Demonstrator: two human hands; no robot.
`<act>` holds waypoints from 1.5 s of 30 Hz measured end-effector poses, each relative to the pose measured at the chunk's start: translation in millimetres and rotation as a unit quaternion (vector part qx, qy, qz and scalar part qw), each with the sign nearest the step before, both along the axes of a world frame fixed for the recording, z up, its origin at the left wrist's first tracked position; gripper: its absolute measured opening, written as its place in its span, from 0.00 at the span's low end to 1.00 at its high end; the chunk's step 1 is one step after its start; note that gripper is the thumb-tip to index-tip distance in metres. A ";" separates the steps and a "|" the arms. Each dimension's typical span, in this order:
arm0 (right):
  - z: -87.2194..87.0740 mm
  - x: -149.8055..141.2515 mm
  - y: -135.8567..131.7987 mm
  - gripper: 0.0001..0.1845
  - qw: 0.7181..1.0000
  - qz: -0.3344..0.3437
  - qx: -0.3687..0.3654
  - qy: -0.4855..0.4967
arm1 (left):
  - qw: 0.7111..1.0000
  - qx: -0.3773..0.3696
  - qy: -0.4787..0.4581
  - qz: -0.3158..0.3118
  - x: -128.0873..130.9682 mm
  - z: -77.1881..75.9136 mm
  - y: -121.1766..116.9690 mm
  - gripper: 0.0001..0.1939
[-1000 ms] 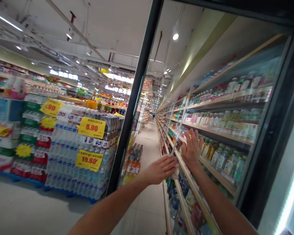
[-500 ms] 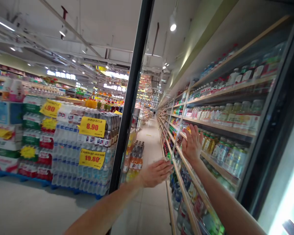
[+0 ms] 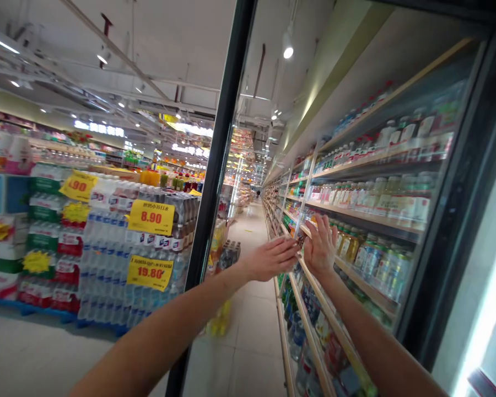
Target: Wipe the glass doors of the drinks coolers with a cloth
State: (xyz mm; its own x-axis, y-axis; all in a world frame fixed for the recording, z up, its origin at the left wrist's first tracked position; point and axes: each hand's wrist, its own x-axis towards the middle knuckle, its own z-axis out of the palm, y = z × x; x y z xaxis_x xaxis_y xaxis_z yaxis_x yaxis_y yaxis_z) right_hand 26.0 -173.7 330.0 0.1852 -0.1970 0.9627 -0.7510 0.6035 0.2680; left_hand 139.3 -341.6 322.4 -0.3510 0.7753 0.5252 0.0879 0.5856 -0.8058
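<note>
Palms open, left hand (image 3: 271,259) and right hand (image 3: 321,248) up at the refrigerator's glass door (image 3: 213,165), fingers spread, no grip showing.

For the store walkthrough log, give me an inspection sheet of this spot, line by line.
surface: pale tiled aisle floor; wooden shelf edges
job's things: glass cooler door with black frame; bottled drinks on the shelves
clutter: nothing seen
hands: left hand and right hand raised close together; any held item cannot be told
cables: nothing seen
surroundings: pallet of bottled water with yellow price signs
</note>
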 end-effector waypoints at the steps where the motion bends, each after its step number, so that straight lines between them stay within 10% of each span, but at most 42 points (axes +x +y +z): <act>1: 1.3 -2.9 5.8 0.23 1.000 -0.007 0.022 0.005 | 1.000 -0.028 -0.015 -0.001 -0.3 7.1 -1.7 0.21; 8: 5.6 -40.5 58.1 0.30 0.987 -0.094 -0.119 -0.061 | 0.920 0.328 0.213 0.030 12.4 99.6 -28.8 0.22; 14: 1.8 -47.0 61.9 0.29 0.986 -0.084 -0.126 -0.068 | 0.999 0.038 0.010 0.016 -18.4 60.2 36.6 0.23; 16: 1.7 -47.7 62.3 0.28 0.987 -0.077 -0.130 -0.057 | 1.000 0.008 -0.012 0.012 -20.4 69.5 42.0 0.22; 19: 1.8 -49.2 64.5 0.28 0.988 -0.068 -0.134 -0.048 | 0.984 0.155 0.083 0.023 -7.8 118.0 20.0 0.22; 23: 2.1 -49.4 66.6 0.29 0.988 -0.064 -0.133 -0.046 | 0.877 0.403 0.262 0.026 6.0 165.1 -4.4 0.24; 30: 2.2 -48.7 66.8 0.28 0.988 -0.059 -0.136 -0.035 | 0.995 0.084 0.041 0.032 -30.0 94.3 64.4 0.24; 38: 3.2 -46.9 66.5 0.29 0.988 -0.064 -0.131 -0.045 | 0.932 0.308 0.183 0.052 -20.8 151.9 39.3 0.24; 43: 3.3 -47.3 66.6 0.28 0.988 -0.065 -0.132 -0.043 | 0.998 0.049 0.033 0.013 -48.4 106.7 82.8 0.24; 45: 2.9 -48.5 66.9 0.28 0.989 -0.063 -0.130 -0.040 | 1.000 0.005 0.005 0.012 -53.6 110.2 86.8 0.23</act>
